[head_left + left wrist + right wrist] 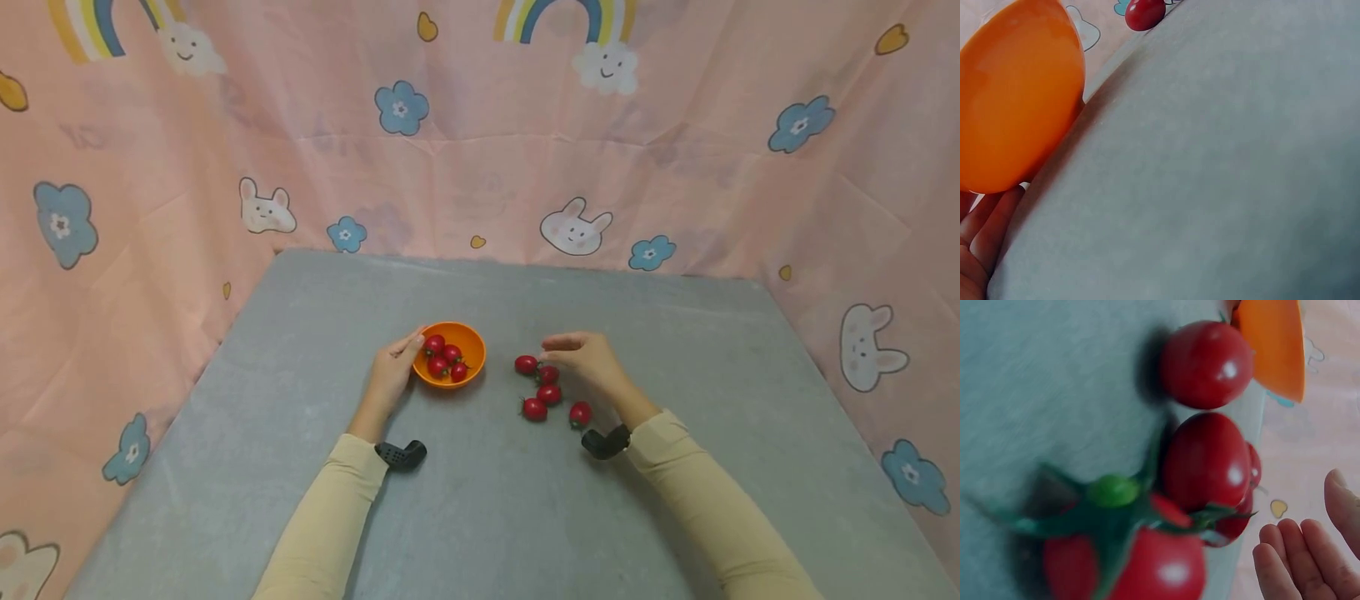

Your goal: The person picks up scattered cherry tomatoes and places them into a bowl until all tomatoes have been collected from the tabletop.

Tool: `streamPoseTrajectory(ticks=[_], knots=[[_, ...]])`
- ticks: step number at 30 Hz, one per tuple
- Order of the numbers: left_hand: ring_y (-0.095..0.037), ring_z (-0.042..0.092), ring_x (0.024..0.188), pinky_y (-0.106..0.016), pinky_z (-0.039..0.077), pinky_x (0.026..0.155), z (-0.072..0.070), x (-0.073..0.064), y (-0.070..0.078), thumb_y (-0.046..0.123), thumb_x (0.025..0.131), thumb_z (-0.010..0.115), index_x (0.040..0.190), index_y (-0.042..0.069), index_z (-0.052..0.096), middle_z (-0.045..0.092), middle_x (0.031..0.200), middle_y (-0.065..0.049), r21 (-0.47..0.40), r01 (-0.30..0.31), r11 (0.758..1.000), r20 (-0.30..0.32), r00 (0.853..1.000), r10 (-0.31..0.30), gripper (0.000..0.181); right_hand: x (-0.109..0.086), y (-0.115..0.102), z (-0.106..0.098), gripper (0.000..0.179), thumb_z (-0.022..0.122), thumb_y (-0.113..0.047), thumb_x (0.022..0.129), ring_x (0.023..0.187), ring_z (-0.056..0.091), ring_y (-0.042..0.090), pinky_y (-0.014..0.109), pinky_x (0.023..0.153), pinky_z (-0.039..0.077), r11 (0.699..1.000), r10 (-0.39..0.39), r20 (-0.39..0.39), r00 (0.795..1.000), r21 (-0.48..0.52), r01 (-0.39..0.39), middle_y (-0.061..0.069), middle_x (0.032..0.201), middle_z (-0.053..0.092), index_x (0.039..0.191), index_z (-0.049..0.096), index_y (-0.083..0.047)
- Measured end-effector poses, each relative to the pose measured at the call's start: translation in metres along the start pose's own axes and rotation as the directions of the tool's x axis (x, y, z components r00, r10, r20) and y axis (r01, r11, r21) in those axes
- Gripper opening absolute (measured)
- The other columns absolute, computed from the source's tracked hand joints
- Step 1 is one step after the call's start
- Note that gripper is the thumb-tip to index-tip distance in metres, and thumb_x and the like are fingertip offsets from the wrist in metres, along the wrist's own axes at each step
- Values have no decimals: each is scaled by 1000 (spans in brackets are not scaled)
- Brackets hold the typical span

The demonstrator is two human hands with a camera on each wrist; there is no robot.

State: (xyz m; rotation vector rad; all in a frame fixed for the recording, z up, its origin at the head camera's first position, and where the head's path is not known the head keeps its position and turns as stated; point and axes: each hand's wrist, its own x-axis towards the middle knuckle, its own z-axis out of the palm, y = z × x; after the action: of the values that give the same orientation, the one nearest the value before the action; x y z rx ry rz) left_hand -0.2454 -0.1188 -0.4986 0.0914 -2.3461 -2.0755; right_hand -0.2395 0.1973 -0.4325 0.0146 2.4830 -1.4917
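Observation:
An orange bowl stands left of centre on the grey table, with several cherry tomatoes inside it. My left hand grips the bowl's left side, the thumb up at the rim and the fingers along the outer wall. To the right of the bowl lies a loose group of several red cherry tomatoes with green stems. My right hand hovers beside the far end of this group, holding nothing. In the right wrist view its fingers are relaxed and the thumb stands apart from them.
A grey cloth-like surface covers the table. A pink curtain with rainbows, rabbits and flowers hangs along the back and both sides. One tomato lies apart from the others, near the right wrist's black camera.

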Motion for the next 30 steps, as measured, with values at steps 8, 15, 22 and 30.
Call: streamPoseTrajectory(ticks=[8, 15, 22, 30], knots=[[-21, 45, 143, -41, 35, 120, 0, 0, -1, 43, 100, 56, 138, 12, 59, 56, 146, -6, -9, 3, 1000, 2, 1000, -3, 50, -2, 11, -5, 44, 72, -20, 91, 125, 57, 30, 43, 107, 48, 997, 77, 11, 997, -5, -77, 17, 134, 64, 130, 64, -2], [-22, 43, 144, -40, 33, 121, -1, 1, 1, 37, 102, 55, 140, 10, 57, 54, 147, -7, -26, 29, 999, 13, 999, -29, 47, 0, 18, -8, 44, 75, -21, 89, 124, 57, 29, 43, 108, 47, 995, 95, 21, 995, -11, -95, 16, 130, 67, 128, 66, -3], [-22, 43, 144, -41, 32, 122, -1, 2, 0, 36, 102, 54, 140, 10, 56, 53, 148, -7, -33, 38, 999, 16, 999, -37, 46, 1, 21, -8, 45, 76, -25, 88, 129, 54, 30, 46, 111, 43, 996, 75, 45, 996, -51, -73, 15, 128, 68, 127, 68, -4], [-22, 46, 142, -42, 35, 120, 0, -1, 1, 40, 101, 56, 138, 11, 59, 56, 145, -7, -15, 6, 1000, 1, 1000, -6, 47, 3, 23, -7, 44, 79, -28, 86, 123, 56, 28, 39, 102, 49, 993, 94, 66, 993, -83, -88, 14, 128, 69, 124, 70, -6]])
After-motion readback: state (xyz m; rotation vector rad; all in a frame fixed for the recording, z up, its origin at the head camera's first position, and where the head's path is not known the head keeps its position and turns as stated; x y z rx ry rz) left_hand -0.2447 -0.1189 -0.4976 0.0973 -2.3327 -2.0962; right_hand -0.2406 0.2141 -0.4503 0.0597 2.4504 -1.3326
